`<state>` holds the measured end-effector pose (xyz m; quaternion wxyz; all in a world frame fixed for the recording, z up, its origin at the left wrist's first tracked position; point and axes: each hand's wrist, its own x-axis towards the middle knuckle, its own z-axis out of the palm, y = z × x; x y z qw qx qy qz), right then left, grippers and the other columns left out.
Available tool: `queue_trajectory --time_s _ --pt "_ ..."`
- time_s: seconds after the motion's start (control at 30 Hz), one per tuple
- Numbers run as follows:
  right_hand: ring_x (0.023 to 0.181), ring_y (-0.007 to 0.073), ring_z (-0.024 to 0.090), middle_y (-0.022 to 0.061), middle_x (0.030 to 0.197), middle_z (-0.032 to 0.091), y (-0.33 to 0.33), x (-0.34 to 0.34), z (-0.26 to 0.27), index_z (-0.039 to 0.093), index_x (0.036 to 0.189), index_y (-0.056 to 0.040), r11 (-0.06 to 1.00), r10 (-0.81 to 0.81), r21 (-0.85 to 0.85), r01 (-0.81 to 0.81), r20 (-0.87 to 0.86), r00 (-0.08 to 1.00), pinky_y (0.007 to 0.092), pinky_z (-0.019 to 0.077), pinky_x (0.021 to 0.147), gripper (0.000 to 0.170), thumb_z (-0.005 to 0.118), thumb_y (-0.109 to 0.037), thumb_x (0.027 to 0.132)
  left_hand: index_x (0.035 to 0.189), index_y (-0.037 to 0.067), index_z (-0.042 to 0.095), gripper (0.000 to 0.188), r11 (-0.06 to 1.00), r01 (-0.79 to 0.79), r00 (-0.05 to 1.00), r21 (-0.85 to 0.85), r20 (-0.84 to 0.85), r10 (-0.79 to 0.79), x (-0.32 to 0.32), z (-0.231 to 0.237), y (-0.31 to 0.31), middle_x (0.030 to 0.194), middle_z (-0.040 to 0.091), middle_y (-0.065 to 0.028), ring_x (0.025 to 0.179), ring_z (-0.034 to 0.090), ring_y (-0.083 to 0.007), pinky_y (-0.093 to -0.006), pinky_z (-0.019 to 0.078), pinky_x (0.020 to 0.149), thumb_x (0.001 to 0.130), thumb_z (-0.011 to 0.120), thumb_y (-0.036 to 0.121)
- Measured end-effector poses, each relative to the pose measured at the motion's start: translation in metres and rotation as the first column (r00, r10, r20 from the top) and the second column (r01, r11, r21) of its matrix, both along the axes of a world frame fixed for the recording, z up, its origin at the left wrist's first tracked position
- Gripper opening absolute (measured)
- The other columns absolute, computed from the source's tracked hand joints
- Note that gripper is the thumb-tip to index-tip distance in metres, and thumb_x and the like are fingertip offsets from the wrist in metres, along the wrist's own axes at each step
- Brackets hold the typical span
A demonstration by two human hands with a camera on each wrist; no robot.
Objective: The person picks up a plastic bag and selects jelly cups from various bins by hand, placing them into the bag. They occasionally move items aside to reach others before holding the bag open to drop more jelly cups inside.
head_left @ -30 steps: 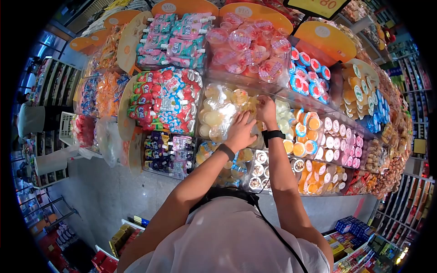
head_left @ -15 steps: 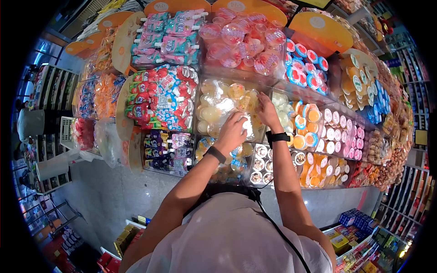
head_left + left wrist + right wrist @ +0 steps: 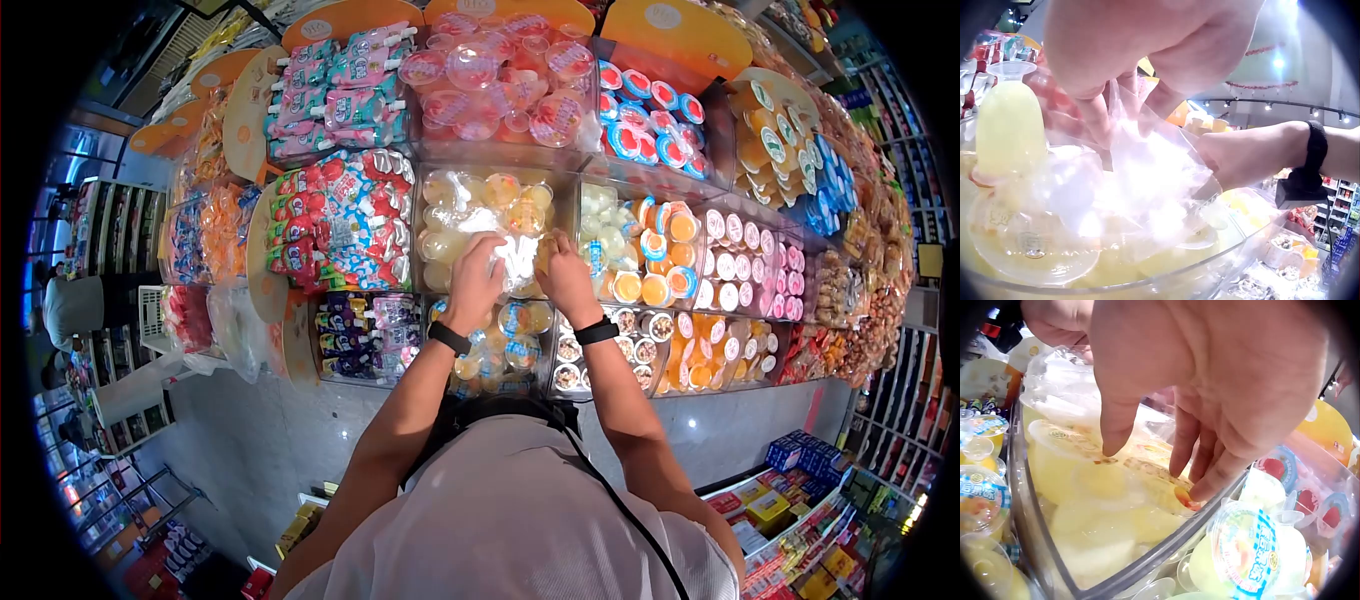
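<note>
My left hand (image 3: 476, 285) is over a clear bin (image 3: 1038, 519) of pale yellow jelly cups. Its fingers pinch a crumpled clear plastic bag (image 3: 1147, 172), which glares white in the light. To the right, my right hand (image 3: 568, 280) reaches down inside the bin's right side. In the right wrist view its thumb and fingers grip a jelly cup (image 3: 1155, 478) with a printed film lid, lying among the others. Beside the bag in the left wrist view, a pale jelly cup (image 3: 1011, 128) stands with its rim upward.
Clear dividers part this bin from its neighbours. Pink jelly cups (image 3: 510, 85) lie behind it, red and blue drink pouches (image 3: 340, 220) to the left. Orange jelly cups (image 3: 655, 255) fill a bin to the right. Nearer me are small white-rimmed cups (image 3: 567, 376).
My right hand has come from the bin's far right corner toward me and the left hand. The left hand has shifted left with the bag. The head view has shifted somewhat.
</note>
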<state>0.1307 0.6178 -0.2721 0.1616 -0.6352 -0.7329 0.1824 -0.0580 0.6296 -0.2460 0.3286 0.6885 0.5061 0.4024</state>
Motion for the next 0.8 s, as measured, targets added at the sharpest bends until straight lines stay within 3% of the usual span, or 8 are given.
queue_trajectory --time_s 0.07,0.13,0.33,0.47,0.57,0.63,0.8 --pt "0.126 0.0415 0.051 0.0295 0.134 0.053 -0.001 0.001 -0.009 0.058 0.116 0.0125 0.997 -0.001 0.078 -0.001 0.023 1.0 0.041 0.0486 0.101 0.044 0.064 -0.001 0.074 0.108 -0.001 0.063 0.031 1.0 0.012 0.999 0.004 -0.034 -0.012 0.001 -0.002 0.005 0.116 0.062 -0.0176 0.107 0.062 -0.0368 -0.0394 0.049 0.093 0.078 0.066 -0.007" --pt "0.135 0.0383 0.044 0.0239 0.144 0.046 0.001 0.002 -0.014 0.053 0.125 0.0099 1.0 0.02 -0.004 -0.02 0.082 0.996 0.0415 0.0454 0.106 0.055 0.072 -0.008 0.076 0.11 0.0 0.063 0.032 1.0 0.023 0.997 0.008 -0.068 -0.023 0.001 -0.007 0.005 0.121 0.06 -0.0182 0.111 0.06 -0.0367 -0.0394 0.0479 0.095 0.078 0.067 -0.005" --pt "0.135 0.0386 0.044 0.0244 0.145 0.045 0.0 0.004 -0.016 0.052 0.127 0.0094 0.999 0.01 -0.035 -0.007 0.066 0.998 0.0408 0.043 0.109 0.055 0.067 -0.005 0.077 0.116 0.001 0.064 0.036 1.0 0.003 0.995 0.007 -0.1 -0.002 0.0 0.002 -0.006 0.131 0.053 -0.0198 0.118 0.055 -0.038 -0.0406 0.0446 0.102 0.08 0.069 0.0" --pt "0.137 0.0384 0.042 0.0244 0.146 0.045 0.0 0.004 -0.021 0.05 0.13 0.0093 1.0 0.015 -0.007 -0.014 0.109 0.994 0.0407 0.0423 0.11 0.058 0.068 -0.004 0.076 0.114 0.001 0.063 0.035 0.992 -0.068 0.993 0.108 -0.092 0.078 -0.009 0.016 -0.022 0.134 0.052 -0.0203 0.121 0.054 -0.0389 -0.0431 0.0447 0.103 0.08 0.069 0.001" --pt "0.137 0.0385 0.042 0.0246 0.147 0.044 0.0 0.007 -0.022 0.05 0.132 0.0076 0.999 0.021 -0.041 -0.018 0.074 0.997 0.041 0.0411 0.111 0.06 0.068 -0.004 0.076 0.113 0.0 0.062 0.034 0.971 -0.139 0.988 0.194 -0.041 0.15 -0.025 0.02 -0.035 0.132 0.05 -0.0205 0.122 0.052 -0.0394 -0.0463 0.0433 0.104 0.079 0.068 0.0" --pt "0.137 0.039 0.041 0.0251 0.148 0.042 0.0 0.007 -0.022 0.052 0.132 0.0049 0.998 0.015 -0.053 -0.013 0.032 0.999 0.0418 0.0408 0.112 0.058 0.068 -0.004 0.077 0.116 0.002 0.059 0.042 0.909 -0.327 0.928 0.259 -0.093 0.361 -0.04 0.02 -0.039 0.128 0.05 -0.0181 0.121 0.05 -0.0357 -0.0427 0.0412 0.105 0.076 0.07 -0.002" --pt "0.136 0.0415 0.043 0.0269 0.15 0.039 -0.007 0.005 -0.017 0.054 0.131 0.0041 1.0 -0.013 0.003 0.013 -0.113 0.993 0.0429 0.0402 0.112 0.052 0.065 -0.002 0.08 0.129 -0.003 0.047 0.057 0.915 -0.356 0.922 0.192 -0.087 0.377 -0.064 0.011 -0.03 0.13 0.049 -0.0187 0.12 0.052 -0.0336 -0.0422 0.0444 0.105 0.077 0.07 -0.003"
